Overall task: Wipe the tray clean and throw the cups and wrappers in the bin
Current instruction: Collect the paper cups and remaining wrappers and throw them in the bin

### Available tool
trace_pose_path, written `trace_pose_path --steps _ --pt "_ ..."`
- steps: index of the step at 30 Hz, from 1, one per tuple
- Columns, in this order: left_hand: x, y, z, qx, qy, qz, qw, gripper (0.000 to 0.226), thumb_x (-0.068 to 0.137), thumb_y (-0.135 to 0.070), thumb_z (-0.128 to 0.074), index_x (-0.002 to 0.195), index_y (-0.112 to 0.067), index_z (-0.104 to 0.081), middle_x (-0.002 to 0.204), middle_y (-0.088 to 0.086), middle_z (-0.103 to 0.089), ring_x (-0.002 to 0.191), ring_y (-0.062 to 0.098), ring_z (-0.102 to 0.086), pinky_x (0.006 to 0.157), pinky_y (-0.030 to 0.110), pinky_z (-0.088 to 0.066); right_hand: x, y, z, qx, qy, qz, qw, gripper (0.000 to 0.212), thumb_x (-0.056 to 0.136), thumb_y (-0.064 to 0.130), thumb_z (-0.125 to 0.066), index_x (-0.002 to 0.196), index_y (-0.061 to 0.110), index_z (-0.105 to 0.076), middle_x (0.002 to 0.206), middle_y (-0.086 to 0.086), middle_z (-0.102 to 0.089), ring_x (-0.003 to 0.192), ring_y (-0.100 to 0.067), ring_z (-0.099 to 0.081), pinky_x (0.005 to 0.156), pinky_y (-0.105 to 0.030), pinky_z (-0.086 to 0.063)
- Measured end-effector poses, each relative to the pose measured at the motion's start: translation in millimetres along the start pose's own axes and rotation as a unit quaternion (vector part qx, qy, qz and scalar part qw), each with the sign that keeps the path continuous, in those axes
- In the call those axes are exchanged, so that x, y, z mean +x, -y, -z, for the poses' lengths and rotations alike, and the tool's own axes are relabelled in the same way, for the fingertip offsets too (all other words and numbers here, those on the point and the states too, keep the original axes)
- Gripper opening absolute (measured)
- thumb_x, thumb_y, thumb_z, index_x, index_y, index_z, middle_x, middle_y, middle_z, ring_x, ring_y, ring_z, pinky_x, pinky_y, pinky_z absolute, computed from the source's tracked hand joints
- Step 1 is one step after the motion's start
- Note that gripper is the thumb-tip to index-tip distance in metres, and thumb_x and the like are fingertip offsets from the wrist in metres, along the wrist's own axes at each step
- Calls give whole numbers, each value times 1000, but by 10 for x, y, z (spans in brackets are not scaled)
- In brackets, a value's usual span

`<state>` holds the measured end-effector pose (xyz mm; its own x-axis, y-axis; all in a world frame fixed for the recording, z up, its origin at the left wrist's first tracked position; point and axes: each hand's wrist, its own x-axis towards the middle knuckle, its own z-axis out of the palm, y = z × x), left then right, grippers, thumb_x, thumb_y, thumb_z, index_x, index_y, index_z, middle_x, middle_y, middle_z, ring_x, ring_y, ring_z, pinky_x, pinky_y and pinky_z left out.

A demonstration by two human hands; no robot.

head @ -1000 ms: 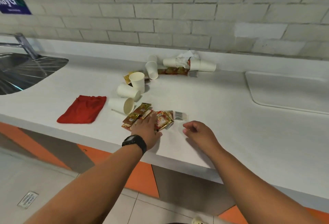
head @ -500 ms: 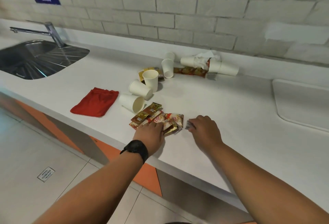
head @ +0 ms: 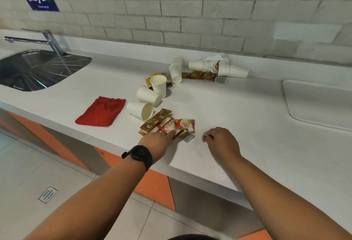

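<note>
head view: right hand [head: 222, 139] has pulled back from the wrapper pile [head: 167, 124] near the counter [head: 219, 106] front edge, now pinching a small silver scrap [head: 204, 137]. left hand [head: 159, 139] still flat on the pile, fingers straight. cups [head: 150, 96] untouched behind; gathering just started.

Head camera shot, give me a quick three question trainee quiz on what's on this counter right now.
1. True or false: the red cloth lies inside the sink.
2. What does the right hand pinch? A) a paper cup B) a small wrapper C) the cloth
3. Fill in: the left hand rests on the pile of ____ near the counter's front edge.

Key: 1 false, it lies on the counter; 2 B; 3 sachets.
</note>
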<state>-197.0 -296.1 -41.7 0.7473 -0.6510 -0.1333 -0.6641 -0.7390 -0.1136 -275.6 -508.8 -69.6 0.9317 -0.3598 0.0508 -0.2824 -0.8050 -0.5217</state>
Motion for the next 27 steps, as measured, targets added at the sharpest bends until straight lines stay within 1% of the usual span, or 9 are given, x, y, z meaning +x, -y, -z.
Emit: trace_pose_path --steps 3,6,9,11,15,19,21,23,27 --pt "-3 -23 59 -27 -25 37 999 52 91 -3 -45 140 -21 -35 110 8 -65 91 28 -65 64 35 -48 -176 46 40 52 -17 -31 998 19 89 23 -53 87 23 -72 91 5 -67 88 -18 -60 69 -30 -47" --pt "-62 -39 107 -148 -68 87 983 30 98 -20 -41 126 -20 -50 104 8 -67 90 29 -64 65 34 -47 -351 60 87 147 -59 -80 984 14 89 25 -59 81 22 -70 80 7 -67 78 -16 -61 60 -26 -44" --pt "-192 -91 152 -237 -143 90 957 24 98 -24 -40 112 -16 -58 96 8 -68 84 29 -62 59 29 -36 -506 72 142 205 -86 -107 969 13 89 28 -62 90 20 -73 84 7 -69 81 -13 -62 63 -17 -41" --pt "-254 -138 189 -269 -172 85 944 20 98 -22 -42 103 -14 -59 89 8 -66 83 30 -61 56 29 -33 -629 80 184 233 -99 -122 960 16 90 28 -62 93 18 -73 87 6 -71 84 -13 -63 67 -20 -42" --pt "-271 -293 239 -318 -191 73 926 25 97 -25 -47 113 -10 -60 98 12 -68 90 32 -63 61 29 -37 -892 72 273 285 -108 -152 940 16 90 28 -62 95 18 -74 91 7 -69 86 -11 -61 70 -20 -41" --pt "-315 -628 301 -381 -153 59 910 31 96 -27 -50 121 -11 -59 106 7 -68 94 25 -61 69 25 -40 -1151 -22 385 352 -125 -193 907 15 89 26 -63 94 16 -74 91 5 -70 83 -14 -61 68 -22 -44" --pt "-338 -838 322 -415 -126 41 900 24 96 -27 -50 114 -15 -62 96 -1 -65 88 18 -60 62 23 -39 -1282 -117 464 386 -143 -210 887 13 88 23 -65 92 16 -74 87 4 -69 79 -15 -60 69 -24 -46" --pt "-337 -1055 325 -442 -100 22 891 20 95 -28 -51 108 -19 -63 95 -6 -67 88 15 -63 59 21 -41 -1416 -235 550 413 -157 -223 869 8 88 21 -65 88 17 -73 83 2 -67 76 -16 -59 67 -26 -48" --pt "-357 -1565 349 -463 -54 -20 884 21 95 -29 -51 109 -21 -63 100 -5 -70 88 12 -64 69 25 -50 -1725 -540 723 449 -184 -235 842 7 88 16 -65 85 15 -72 79 -2 -66 72 -17 -57 68 -30 -49"
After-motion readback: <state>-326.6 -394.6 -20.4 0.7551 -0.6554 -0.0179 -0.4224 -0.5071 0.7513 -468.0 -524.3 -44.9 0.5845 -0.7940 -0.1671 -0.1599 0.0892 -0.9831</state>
